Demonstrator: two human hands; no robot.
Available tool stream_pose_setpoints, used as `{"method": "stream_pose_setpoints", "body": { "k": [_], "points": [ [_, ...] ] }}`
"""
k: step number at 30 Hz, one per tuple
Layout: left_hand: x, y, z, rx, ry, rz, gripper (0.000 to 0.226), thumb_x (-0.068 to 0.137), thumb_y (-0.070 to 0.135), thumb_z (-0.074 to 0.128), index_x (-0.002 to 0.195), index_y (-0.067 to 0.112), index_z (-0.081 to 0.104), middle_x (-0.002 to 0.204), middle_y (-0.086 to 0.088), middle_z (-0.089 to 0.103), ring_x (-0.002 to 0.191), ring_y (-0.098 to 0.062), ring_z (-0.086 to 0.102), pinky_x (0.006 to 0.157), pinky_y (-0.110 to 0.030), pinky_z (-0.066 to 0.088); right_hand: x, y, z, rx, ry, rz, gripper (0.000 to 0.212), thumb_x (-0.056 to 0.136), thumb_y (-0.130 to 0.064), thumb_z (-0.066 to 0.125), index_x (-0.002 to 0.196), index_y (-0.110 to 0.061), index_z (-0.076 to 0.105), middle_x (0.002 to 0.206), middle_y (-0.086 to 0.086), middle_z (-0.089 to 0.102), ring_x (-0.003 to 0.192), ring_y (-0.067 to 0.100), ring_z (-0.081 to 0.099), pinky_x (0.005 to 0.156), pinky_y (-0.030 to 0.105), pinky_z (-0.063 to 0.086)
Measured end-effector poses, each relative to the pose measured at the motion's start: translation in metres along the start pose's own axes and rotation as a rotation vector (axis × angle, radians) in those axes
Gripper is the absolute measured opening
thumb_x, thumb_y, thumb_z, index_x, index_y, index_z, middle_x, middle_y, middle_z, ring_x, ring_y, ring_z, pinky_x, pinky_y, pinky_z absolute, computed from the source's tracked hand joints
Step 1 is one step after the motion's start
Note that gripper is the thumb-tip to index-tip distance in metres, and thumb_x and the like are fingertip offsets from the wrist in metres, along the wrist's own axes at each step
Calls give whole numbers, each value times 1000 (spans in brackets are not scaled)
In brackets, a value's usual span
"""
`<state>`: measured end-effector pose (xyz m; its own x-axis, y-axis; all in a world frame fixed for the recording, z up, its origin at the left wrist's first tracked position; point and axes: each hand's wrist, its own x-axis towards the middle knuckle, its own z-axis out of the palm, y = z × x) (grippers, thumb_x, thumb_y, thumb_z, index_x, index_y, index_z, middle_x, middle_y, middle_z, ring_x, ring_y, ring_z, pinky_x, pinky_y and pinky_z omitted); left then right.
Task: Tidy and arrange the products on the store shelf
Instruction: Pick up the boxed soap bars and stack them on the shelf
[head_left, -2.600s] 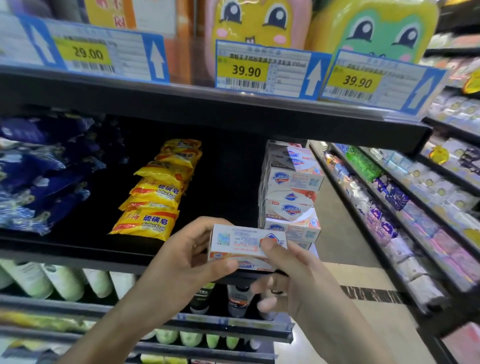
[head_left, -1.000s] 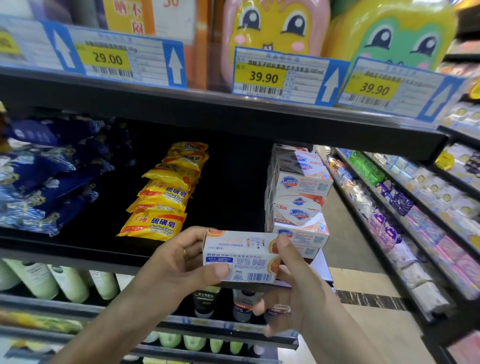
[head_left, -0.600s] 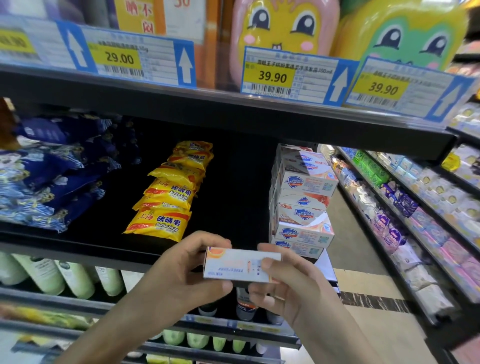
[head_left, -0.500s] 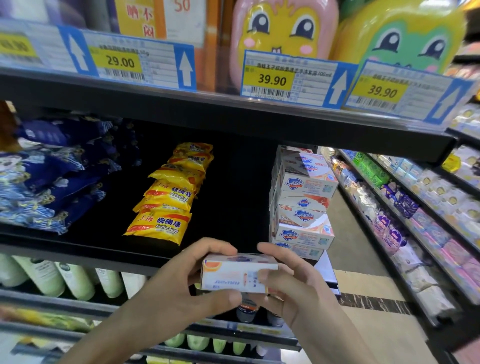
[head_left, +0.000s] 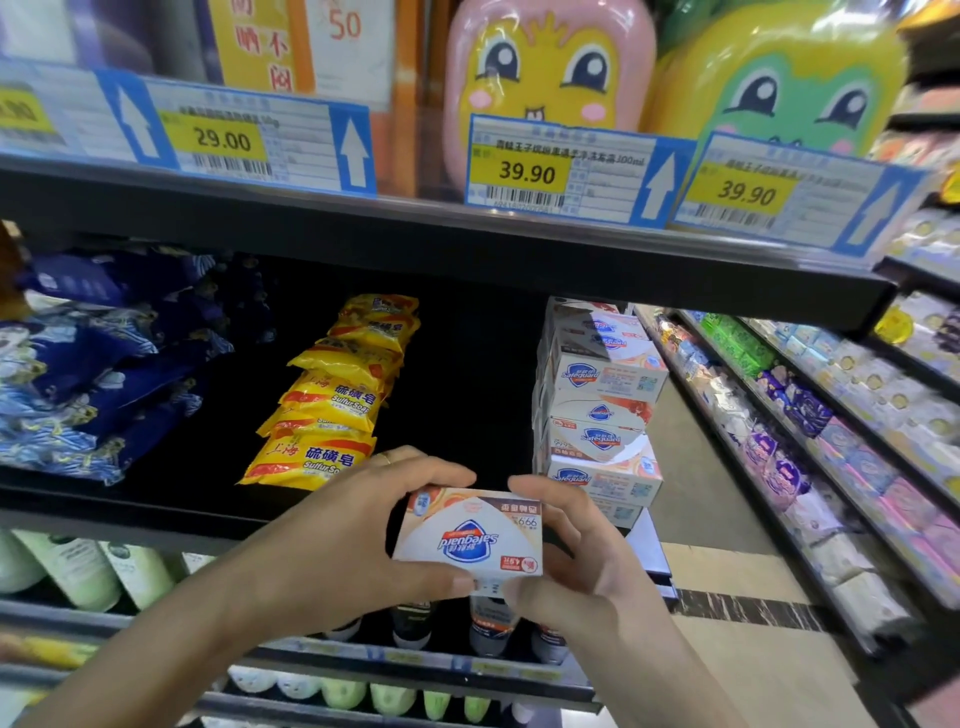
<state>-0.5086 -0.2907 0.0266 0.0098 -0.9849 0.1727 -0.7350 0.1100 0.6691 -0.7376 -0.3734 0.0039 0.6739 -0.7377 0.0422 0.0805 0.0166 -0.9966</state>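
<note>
Both hands held one soap box (head_left: 467, 535) in the air in front of the shelf (head_left: 156, 499), just below its front edge and near its right end. The left hand (head_left: 343, 535) gripped the box's left end, thumb curled under the lower edge and fingers curled over the top; the right hand (head_left: 576, 551) pinched the right end, forefinger hooked over the upper corner and thumb beneath. The printed face pointed at the camera with its logo upside down. The box looked like a small stiff carton, probably light enough for one hand yet solid inside, with smooth printed faces that might slide under a loose grip; its thin card walls would likely dent if squeezed on the broad faces, so holding it by the short ends seemed the sound choice. The stack of matching boxes (head_left: 602, 405) stood at the right end of the shelf, and a row of yellow soap packets (head_left: 332, 415) lay near the middle.
</note>
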Motion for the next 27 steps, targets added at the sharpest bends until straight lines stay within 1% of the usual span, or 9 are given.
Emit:
{"method": "stream_pose_setpoints", "body": {
  "k": [4,9,12,15,17,19,21,23,27],
  "points": [
    [6,-4,4,116,28,35,73,68,74,76,132,63,44,128,35,48,124,8,48,84,-14,53,-2,-1,0,-90,68,2,68,67,-9,78,125,-38,62,121,-12,71,106,15,71,74,27,58],
    [29,-15,9,216,124,-34,73,77,60,83,137,59,41,127,35,44,122,6,43,83,-21,53,-6,-5,-6,-365,382,-133,47,83,-9,79,108,-47,65,105,-10,72,77,9,70,65,14,52],
    [52,-19,10,281,164,-50,74,83,54,81,148,47,44,136,23,47,124,0,43,94,-25,51,-4,-10,-17,-497,495,-321,35,82,-3,74,99,-33,71,82,-6,70,53,11,56,54,12,43],
    [81,-24,10,342,180,-64,70,89,49,77,151,40,46,146,10,49,132,-10,41,102,-28,45,3,-15,-29,-580,626,-426,31,80,-4,74,96,-31,71,77,-5,65,49,14,50,50,15,41],
    [100,-27,10,369,174,-77,62,93,44,75,149,41,49,146,6,50,133,-15,41,104,-31,44,8,-18,-34,-643,705,-463,29,80,-13,76,95,-37,69,85,-9,60,58,15,55,53,11,40],
    [116,-31,8,391,150,-85,55,96,40,72,147,41,52,146,4,51,134,-19,43,108,-36,44,13,-20,-40,-743,754,-459,36,79,-19,79,101,-43,64,100,-19,52,82,9,59,68,10,46],
    [128,-37,6,430,115,-103,52,99,40,67,148,41,50,147,2,48,136,-22,41,111,-37,42,17,-17,-47,-826,730,-399,48,78,-24,84,115,-44,60,115,-17,45,106,8,53,86,16,48],
    [138,-43,3,482,68,-131,52,103,41,61,152,40,43,150,0,43,140,-24,37,114,-36,38,19,-13,-50,-881,655,-322,63,78,-32,84,130,-47,53,130,-16,41,124,10,43,99,15,38],
    [153,-46,5,622,16,-152,53,109,40,47,159,38,32,163,1,35,150,-23,29,119,-34,32,22,-2,-50,-944,562,-227,80,79,-33,86,148,-38,46,147,-13,41,132,9,37,105,24,30]
  ]
}}
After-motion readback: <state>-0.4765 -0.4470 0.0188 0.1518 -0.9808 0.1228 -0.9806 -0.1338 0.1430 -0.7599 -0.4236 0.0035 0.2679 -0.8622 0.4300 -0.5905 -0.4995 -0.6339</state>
